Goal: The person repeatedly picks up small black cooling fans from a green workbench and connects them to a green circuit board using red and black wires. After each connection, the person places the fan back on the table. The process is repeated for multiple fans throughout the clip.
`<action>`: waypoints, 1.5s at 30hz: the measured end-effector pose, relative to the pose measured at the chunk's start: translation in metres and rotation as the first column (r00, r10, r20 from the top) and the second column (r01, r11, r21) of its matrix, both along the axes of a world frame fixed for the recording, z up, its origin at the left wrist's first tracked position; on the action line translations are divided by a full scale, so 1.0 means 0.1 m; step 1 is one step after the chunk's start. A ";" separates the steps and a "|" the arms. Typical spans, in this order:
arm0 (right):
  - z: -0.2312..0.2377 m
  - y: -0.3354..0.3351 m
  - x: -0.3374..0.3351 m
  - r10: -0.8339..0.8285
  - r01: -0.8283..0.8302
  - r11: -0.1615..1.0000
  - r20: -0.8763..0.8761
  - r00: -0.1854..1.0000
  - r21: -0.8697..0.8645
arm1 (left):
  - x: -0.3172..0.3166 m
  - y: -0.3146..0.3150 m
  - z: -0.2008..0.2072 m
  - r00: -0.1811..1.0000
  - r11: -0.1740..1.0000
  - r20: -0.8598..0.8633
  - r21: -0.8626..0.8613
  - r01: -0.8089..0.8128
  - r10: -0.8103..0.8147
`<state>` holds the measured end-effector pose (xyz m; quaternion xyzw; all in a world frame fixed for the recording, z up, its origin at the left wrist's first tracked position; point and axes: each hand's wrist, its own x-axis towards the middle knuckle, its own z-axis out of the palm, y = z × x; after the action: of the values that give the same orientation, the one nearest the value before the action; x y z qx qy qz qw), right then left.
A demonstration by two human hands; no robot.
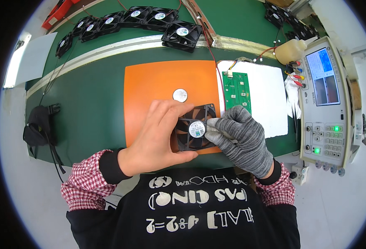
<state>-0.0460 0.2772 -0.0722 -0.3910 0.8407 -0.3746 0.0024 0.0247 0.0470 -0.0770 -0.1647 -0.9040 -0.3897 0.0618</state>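
A square black cooling fan (183, 138) with a round white label at its hub is held over the near edge of an orange mat (150, 83). My bare left hand (160, 135) grips its frame from the left, thumb along the near side and fingers at the far side. On the right, my right hand (243, 139), in a grey knitted glove, has its fingertips closed at the fan's right edge beside the label. A thin red wire (217, 68) runs down toward this gloved hand; its lower end is hidden. Just beyond the fan lies a round silver disc (180, 95).
A green circuit board (237, 89) rests on a white pad (268, 95). At right stand a bench test instrument (326, 103) and a bottle of yellowish liquid (290, 52). More black fans (182, 35) line the back beyond a metal rail (141, 42). A black pouch (42, 124) sits far left.
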 end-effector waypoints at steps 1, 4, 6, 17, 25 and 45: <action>-0.01 -0.01 -0.01 -0.014 0.014 1.000 -0.005 1.000 0.012 | 0.00 0.00 0.00 1.000 1.000 0.004 0.002 0.001 -0.001; -0.02 0.00 -0.01 -0.022 0.021 1.000 0.027 0.999 0.016 | 0.00 0.00 0.00 1.000 1.000 0.004 0.003 0.001 -0.001; -0.02 0.01 0.00 -0.008 0.007 1.000 0.057 0.998 0.014 | 0.00 0.00 -0.01 1.000 1.000 -0.013 -0.001 -0.004 0.004; -0.07 0.01 -0.01 0.032 -0.032 0.999 -0.003 0.999 0.008 | 0.00 0.01 -0.01 1.000 1.000 -0.014 -0.019 -0.020 0.020; -0.06 0.01 0.02 0.012 -0.013 1.000 0.027 1.000 0.003 | 0.01 0.01 0.02 0.999 0.999 -0.047 -0.047 -0.019 0.017; 0.02 0.62 -0.43 -0.359 0.445 0.864 -0.332 0.872 0.236 | 0.02 0.11 0.12 0.986 0.966 -0.162 -0.260 -0.012 -0.031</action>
<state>-0.0893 0.3389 -0.0705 -0.2486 0.9434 -0.1739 -0.1337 0.0264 0.0579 -0.0647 -0.2074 -0.9382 -0.2532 0.1124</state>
